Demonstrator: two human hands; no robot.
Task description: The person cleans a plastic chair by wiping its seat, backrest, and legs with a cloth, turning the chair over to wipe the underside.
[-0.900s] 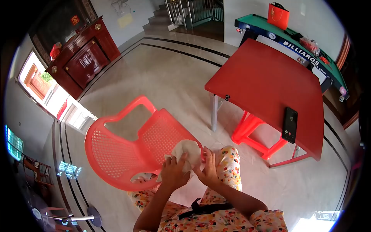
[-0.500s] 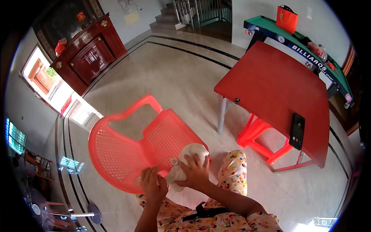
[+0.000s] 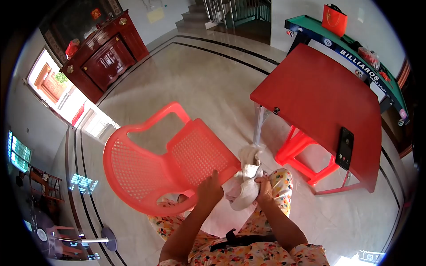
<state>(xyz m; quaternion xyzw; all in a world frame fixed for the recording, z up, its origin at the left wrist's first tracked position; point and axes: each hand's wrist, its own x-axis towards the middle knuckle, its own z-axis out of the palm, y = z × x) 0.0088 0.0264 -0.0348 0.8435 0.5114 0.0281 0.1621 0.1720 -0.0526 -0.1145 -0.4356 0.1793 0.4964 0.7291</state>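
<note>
A red plastic armchair (image 3: 186, 153) with a perforated seat and back stands in front of my legs, its front edge turned to the right. My left hand (image 3: 210, 190) is closed at the near side of the chair, where the armrest meets the seat; some of its fingers are hidden. Off the chair's front corner, my right hand (image 3: 265, 189) grips a crumpled whitish cloth (image 3: 246, 193). The cloth hangs in folds between the seat edge and my right knee.
Right of me stands a red folding table (image 3: 324, 97) with a black phone (image 3: 345, 148) on it and a red stool (image 3: 301, 155) beneath. Behind it is a toy billiard table (image 3: 355, 60) bearing an orange bag (image 3: 334, 21). A fan base (image 3: 109, 239) stands lower left.
My right hand has carried the cloth off the seat, rightward past its front edge, where it now hangs loose. My left hand has shifted right along the chair's near side.
</note>
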